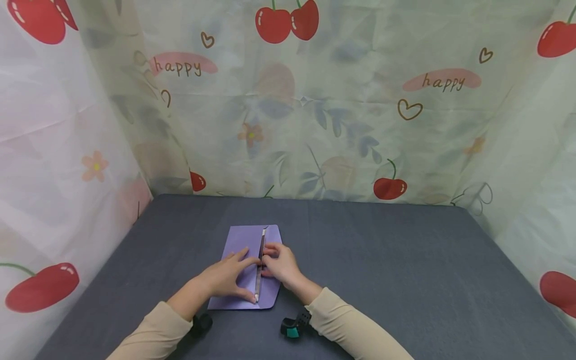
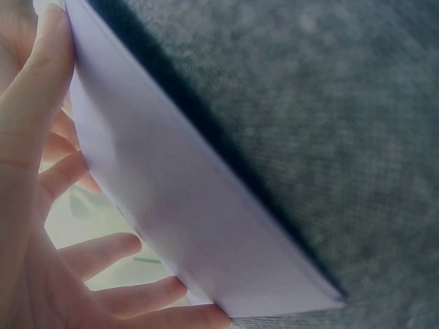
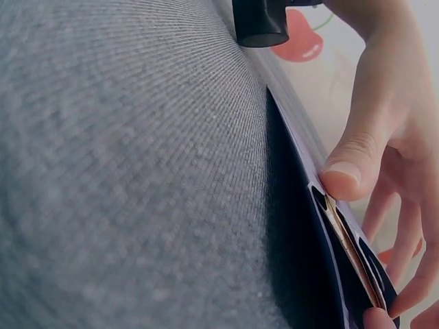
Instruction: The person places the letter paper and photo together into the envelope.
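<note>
A purple envelope (image 1: 238, 238) lies on the table, its opening running lengthwise and its flap (image 1: 271, 295) folded out to the right. In that opening shows the edge of a thin card (image 1: 257, 289), light and brownish in the right wrist view. My left hand (image 1: 225, 275) rests on the envelope's left side with fingers spread, thumb by the near end of the opening. My right hand (image 1: 281, 262) reaches over the flap; its bent fingers and thumb pinch at the card's edge midway along, close to the left fingertips. Most of the card is hidden inside the envelope.
Dark grey cloth covers the table (image 1: 382, 270). A cherry-print curtain (image 1: 337, 125) stands behind it and at both sides. Black wrist devices (image 1: 292, 326) hang under the forearms near the front.
</note>
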`<state>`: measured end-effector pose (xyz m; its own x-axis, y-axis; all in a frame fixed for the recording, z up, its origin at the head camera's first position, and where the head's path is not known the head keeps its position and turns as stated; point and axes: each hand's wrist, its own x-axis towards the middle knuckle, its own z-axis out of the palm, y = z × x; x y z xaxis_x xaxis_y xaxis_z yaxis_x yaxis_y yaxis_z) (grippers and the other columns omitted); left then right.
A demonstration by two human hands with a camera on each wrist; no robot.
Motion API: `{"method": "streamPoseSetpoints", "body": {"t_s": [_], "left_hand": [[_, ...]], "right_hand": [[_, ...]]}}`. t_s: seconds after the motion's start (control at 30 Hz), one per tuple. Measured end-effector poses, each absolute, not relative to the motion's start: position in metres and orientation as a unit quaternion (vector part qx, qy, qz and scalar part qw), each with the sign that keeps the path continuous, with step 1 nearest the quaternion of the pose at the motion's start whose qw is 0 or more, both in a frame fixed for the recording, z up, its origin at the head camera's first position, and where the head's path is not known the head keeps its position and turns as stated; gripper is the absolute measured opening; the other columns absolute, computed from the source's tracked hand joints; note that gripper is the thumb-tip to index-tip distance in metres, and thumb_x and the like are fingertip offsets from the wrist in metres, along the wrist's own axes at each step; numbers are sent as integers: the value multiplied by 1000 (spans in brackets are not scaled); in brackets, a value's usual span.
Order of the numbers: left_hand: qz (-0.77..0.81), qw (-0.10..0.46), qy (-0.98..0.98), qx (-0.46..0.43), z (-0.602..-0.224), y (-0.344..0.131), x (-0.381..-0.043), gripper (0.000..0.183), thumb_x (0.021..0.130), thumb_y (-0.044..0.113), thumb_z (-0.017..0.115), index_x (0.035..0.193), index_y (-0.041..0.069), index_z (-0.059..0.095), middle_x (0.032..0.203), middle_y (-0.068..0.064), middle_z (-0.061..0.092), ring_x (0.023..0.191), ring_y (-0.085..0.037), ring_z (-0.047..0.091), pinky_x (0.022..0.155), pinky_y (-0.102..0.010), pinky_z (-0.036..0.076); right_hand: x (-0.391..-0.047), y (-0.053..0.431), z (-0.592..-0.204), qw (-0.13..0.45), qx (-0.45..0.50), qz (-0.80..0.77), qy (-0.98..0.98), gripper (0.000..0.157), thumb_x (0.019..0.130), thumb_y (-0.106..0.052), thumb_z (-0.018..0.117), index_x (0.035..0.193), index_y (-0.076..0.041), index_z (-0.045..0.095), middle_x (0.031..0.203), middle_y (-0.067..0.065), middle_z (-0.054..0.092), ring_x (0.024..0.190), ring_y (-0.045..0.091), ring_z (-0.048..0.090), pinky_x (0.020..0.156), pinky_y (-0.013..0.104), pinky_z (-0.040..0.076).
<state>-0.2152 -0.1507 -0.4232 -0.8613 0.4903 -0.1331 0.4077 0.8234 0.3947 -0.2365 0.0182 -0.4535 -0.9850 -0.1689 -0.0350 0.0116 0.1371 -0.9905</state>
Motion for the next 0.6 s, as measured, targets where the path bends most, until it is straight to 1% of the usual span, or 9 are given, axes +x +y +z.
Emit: {"method": "streamPoseSetpoints", "body": {"t_s": [0.2, 0.43, 0.6], "left_hand": [[182, 107, 946, 247, -423, -151, -215, 80, 64, 54, 77, 131, 21, 48, 147, -29, 31, 127, -58, 33, 95, -65, 36], [179, 105, 946, 250, -423, -152, -214, 83, 64, 55, 77, 133, 19, 47, 147, -29, 31, 127, -57, 34, 95, -64, 37], [179, 107, 945, 250, -424, -152, -214, 83, 64, 55, 77, 133, 19, 48, 146, -29, 31, 127, -57, 34, 95, -64, 37]], "right_hand": [[-233, 17, -446, 78, -59, -644, 759, 41, 83, 8, 46, 124, 14, 47, 118, 33, 56, 97, 40, 64, 69, 39, 57], [-235, 16, -450, 81, -61, -644, 758, 41, 85, 4, 49, 125, 8, 47, 118, 30, 59, 97, 35, 65, 68, 36, 57], [-237, 15, -453, 84, -59, -642, 759, 41, 85, 4, 49, 126, 7, 47, 119, 29, 59, 96, 33, 66, 68, 36, 57]]}}
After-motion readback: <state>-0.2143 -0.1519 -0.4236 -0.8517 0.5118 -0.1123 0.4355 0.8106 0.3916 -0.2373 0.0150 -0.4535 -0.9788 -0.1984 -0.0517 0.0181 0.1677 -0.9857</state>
